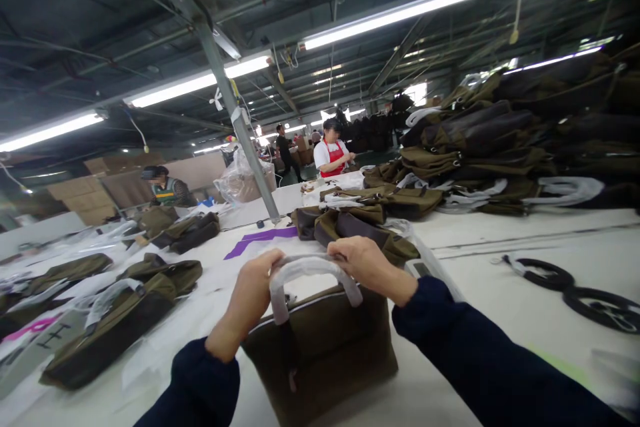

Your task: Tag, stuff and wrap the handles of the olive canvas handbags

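Observation:
An olive-brown handbag (333, 347) stands upright on the white table in front of me. Its near handle (313, 270) arches up, wrapped in white film. Behind that arch, my left hand (255, 283) is closed on the left side of the far handle. On the other side, my right hand (365, 263) pinches the same handle, thumb and fingers together. The fingertips of both hands are partly hidden, and so is most of the far handle.
More olive bags lie on the table at left (115, 320), with a high bag pile (500, 140) at right. Coiled black straps (595, 300) rest on the right. A metal post (240, 127) rises beyond purple pieces (263, 240). A person in a red apron (334, 157) stands farther back.

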Tool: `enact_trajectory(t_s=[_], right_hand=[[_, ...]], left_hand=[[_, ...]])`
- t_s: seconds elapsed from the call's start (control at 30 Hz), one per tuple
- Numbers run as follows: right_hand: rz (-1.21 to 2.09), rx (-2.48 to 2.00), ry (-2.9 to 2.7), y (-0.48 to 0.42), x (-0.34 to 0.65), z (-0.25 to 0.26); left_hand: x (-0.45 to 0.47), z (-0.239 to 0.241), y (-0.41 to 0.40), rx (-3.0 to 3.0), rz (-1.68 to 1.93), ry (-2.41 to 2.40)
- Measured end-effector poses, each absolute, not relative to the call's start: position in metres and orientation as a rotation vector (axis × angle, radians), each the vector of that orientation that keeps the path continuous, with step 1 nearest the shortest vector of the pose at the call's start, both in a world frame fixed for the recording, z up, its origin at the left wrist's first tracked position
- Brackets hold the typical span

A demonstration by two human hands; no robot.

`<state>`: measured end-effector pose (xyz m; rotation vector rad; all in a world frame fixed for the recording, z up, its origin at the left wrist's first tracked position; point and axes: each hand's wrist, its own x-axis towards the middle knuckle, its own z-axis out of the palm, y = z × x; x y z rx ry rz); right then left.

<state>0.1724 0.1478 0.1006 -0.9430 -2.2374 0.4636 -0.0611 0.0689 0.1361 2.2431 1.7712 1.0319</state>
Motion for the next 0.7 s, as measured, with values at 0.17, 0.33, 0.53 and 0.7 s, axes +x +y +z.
enact_trajectory(t_s=[0.17, 0.33, 0.53, 0.7], right_hand=[[0.000, -1.312, -1.972, 0.144, 0.162, 0.092], [0.354, -0.991, -1.913, 0.146, 0.170, 0.095], [0.677, -0.712, -1.839, 0.128, 0.181, 0.099], [0.441, -0.574, -1.873, 0.121, 0.183, 0.088]], left_hand=[[-0.055, 0.117, 0.069, 2.168, 1.145, 2.020], [-0.062, 0.122, 0.072, 1.842, 1.245, 1.546], [-0.059, 0.123, 0.052, 1.796, 1.553, 1.455], [-0.057, 0.109, 0.043, 2.224, 1.559, 1.527]])
